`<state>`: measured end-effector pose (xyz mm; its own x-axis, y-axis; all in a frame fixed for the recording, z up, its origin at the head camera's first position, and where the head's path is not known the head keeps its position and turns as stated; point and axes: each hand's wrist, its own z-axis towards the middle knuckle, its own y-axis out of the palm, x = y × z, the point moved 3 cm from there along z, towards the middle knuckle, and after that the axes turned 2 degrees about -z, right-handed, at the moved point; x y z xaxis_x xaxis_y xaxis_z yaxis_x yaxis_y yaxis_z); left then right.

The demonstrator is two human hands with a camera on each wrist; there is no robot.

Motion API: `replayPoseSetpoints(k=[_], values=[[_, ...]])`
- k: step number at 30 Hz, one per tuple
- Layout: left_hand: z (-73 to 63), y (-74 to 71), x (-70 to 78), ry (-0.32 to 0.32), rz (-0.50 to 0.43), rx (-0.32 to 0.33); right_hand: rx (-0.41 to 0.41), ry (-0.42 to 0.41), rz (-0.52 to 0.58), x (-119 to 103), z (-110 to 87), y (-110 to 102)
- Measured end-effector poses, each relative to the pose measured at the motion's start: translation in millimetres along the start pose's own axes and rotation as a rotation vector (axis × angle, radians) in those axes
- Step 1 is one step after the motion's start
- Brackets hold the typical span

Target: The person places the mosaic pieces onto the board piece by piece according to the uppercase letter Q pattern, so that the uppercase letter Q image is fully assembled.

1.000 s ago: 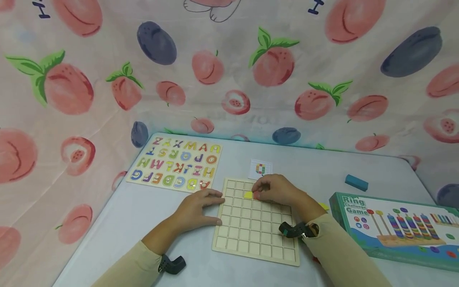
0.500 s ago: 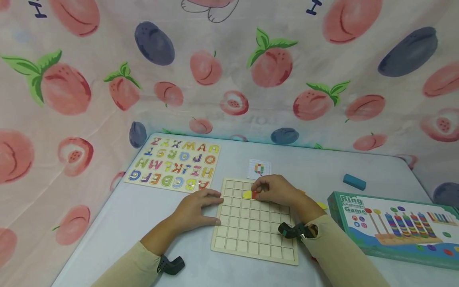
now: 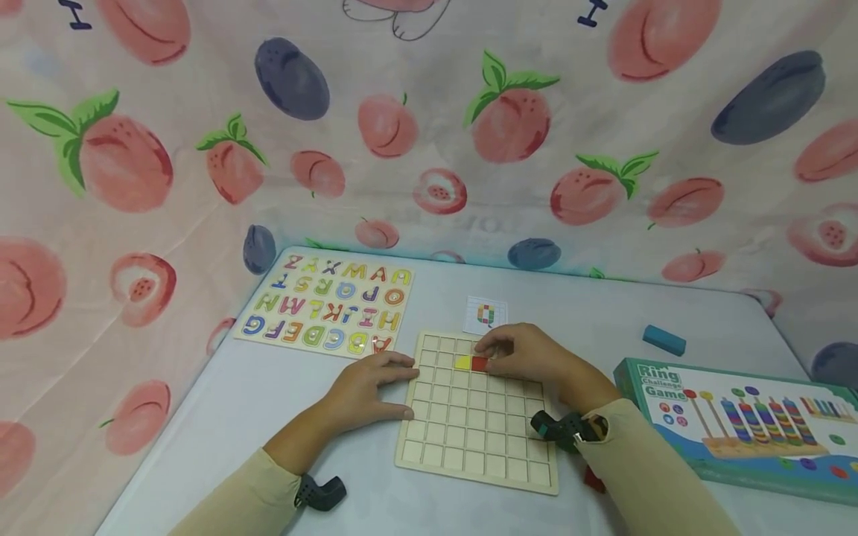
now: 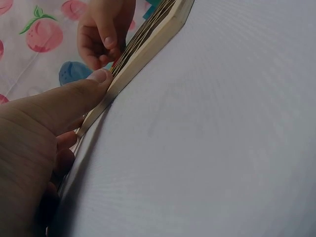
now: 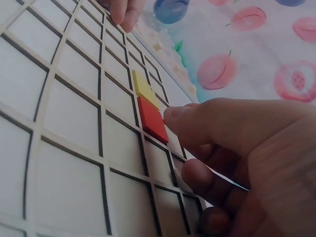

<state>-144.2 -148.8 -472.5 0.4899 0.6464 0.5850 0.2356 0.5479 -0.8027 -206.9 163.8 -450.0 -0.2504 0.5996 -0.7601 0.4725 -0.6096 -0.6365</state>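
Observation:
A wooden grid board (image 3: pixel 456 439) lies on the table. In its second row from the top sit a yellow piece (image 5: pixel 143 89) and, right beside it, a red square tile (image 5: pixel 153 120). My right hand (image 3: pixel 526 357) hovers over the upper board, its thumb tip at the red tile's edge and its other fingers loosely bent, pinching nothing. My left hand (image 3: pixel 369 394) rests against the board's left edge, thumb and fingers spread; the left wrist view shows the thumb (image 4: pixel 81 96) on the rim.
Behind the board lies a small pattern card (image 3: pixel 485 315). An alphabet puzzle board (image 3: pixel 328 305) is at the back left. On the right are a Ring Challenge Game box (image 3: pixel 744 432) and a blue block (image 3: pixel 664 340). Red pieces (image 3: pixel 593 480) show beside the right sleeve.
My right hand has let go of the red tile and drawn slightly right, uncovering it next to the yellow piece. The left hand stays at the board's edge.

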Motion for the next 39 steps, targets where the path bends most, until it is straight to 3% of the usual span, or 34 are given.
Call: replayPoseSetpoints(k=[6, 20, 28, 31, 39], values=[[0.9, 0.2, -0.8, 0.007, -0.002, 0.001, 0.000, -0.004, 0.006, 3.9, -6.0, -12.4], [3.8, 2.8, 0.2, 0.011, 0.000, -0.007, 0.046, 0.085, -0.042, 21.4, -40.0, -45.9], [3.4, 2.7, -2.1, 0.009, 0.010, 0.000, 0.057, 0.151, -0.192, 35.1, -62.5, -71.0], [2.8, 2.0, -3.4, 0.005, 0.009, 0.005, 0.034, 0.173, -0.226, 41.8, -70.5, -80.7], [0.3, 0.7, -2.5, 0.009, 0.002, 0.000, -0.063, 0.195, -0.180, 57.2, -88.8, -94.6]])
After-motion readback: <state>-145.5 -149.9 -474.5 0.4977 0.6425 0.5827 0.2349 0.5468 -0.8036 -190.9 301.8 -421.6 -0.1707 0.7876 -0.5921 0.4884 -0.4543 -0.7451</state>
